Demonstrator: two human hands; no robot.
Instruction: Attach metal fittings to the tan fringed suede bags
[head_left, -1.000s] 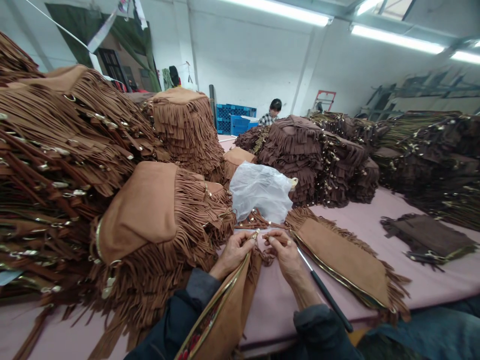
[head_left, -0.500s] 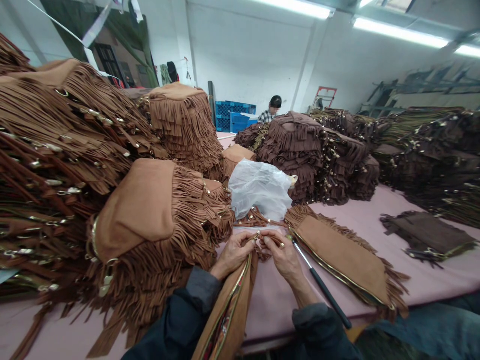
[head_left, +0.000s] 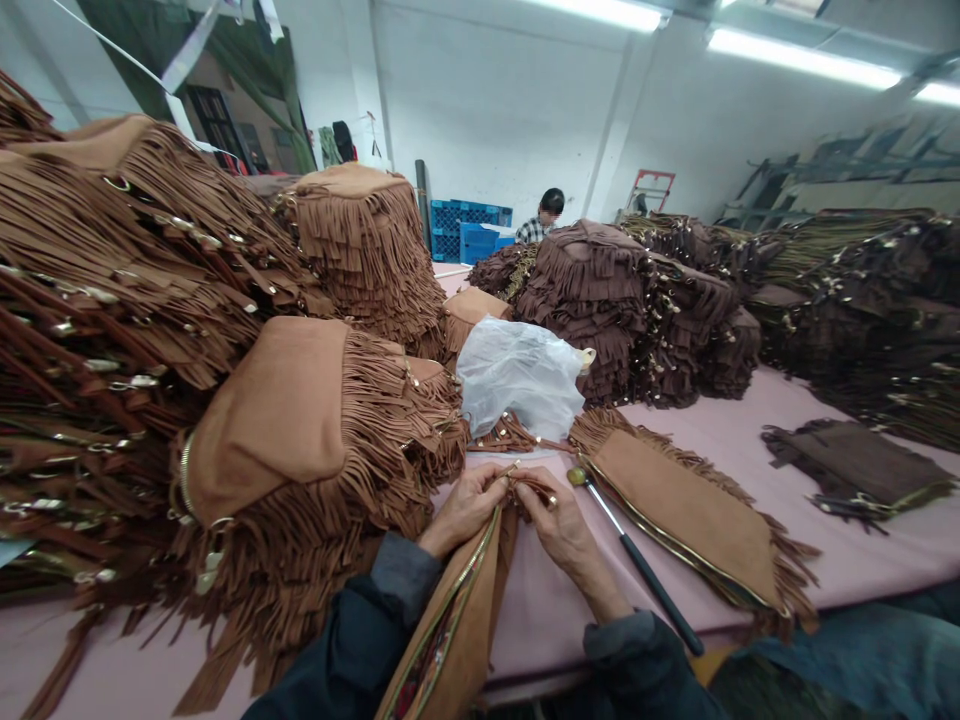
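Note:
A tan suede bag (head_left: 459, 620) with a gold zipper, partly unzipped, hangs over the near table edge toward me. My left hand (head_left: 466, 507) is closed on its top corner, at the zipper end. Close beside it, my right hand (head_left: 553, 515) pinches a thin brown leather strap (head_left: 534, 484) with a small gold metal piece on it. The fingertips of both hands nearly meet, so the exact join between strap and zipper end is hidden. Right of my right hand lies a hammer (head_left: 634, 560) with a black grip and a rounded yellowish head.
Fringed tan bags are piled at left (head_left: 277, 410); dark brown ones (head_left: 581, 300) are stacked behind. A white plastic bag (head_left: 517, 375) lies ahead. Another tan bag (head_left: 682, 500) and a dark bag (head_left: 862, 465) rest on the pink table (head_left: 750, 430). A person (head_left: 541, 220) is at the back.
My right hand has shifted slightly left and down, its fingers curling in more. More of the hammer's head now shows. The tan bag has swung a little left at the bottom.

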